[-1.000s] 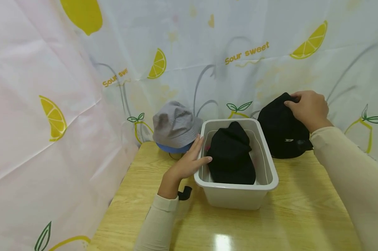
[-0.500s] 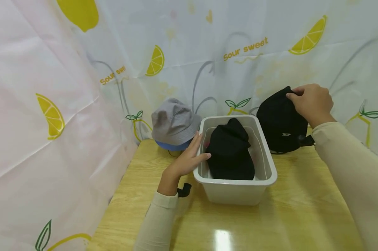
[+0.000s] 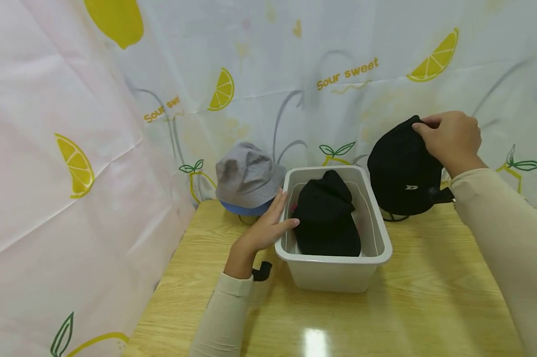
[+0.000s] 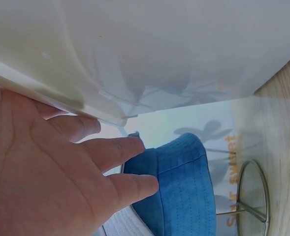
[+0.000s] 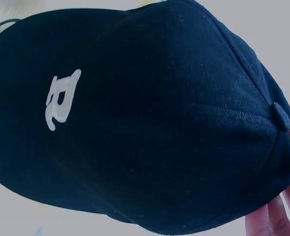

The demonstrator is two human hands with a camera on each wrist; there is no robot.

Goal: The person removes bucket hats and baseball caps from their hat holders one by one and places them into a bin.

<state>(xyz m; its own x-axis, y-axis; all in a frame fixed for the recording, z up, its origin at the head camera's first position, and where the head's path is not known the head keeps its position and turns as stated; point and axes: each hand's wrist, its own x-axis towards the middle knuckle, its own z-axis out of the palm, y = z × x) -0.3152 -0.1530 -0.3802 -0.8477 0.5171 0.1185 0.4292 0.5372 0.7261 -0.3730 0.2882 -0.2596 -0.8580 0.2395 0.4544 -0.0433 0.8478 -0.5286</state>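
My right hand (image 3: 456,136) pinches the top of a black baseball cap (image 3: 402,166) near its crown button. A white letter on the cap's front shows large in the right wrist view. Below the cap, part of a dark wire ring (image 3: 395,218) is visible on the table. My left hand (image 3: 266,229) lies with fingers extended against the left rim of a light grey plastic bin (image 3: 335,275), thumb over the edge. Inside the bin sits another black cap (image 3: 326,218), crown toward the back. In the left wrist view, the fingers (image 4: 120,150) reach along the bin's underside of the rim.
Left of the bin, a grey bucket hat (image 3: 248,178) with blue beneath it hangs on a wire stand (image 4: 253,196). The wooden table (image 3: 197,277) meets a lemon-print curtain (image 3: 264,64) at the back and left. A black wrist-camera piece (image 3: 262,271) sticks out by the left wrist.
My right hand has risen and moved slightly right with the black cap, exposing more of the wire ring under it. The left hand has stayed at the bin's rim.
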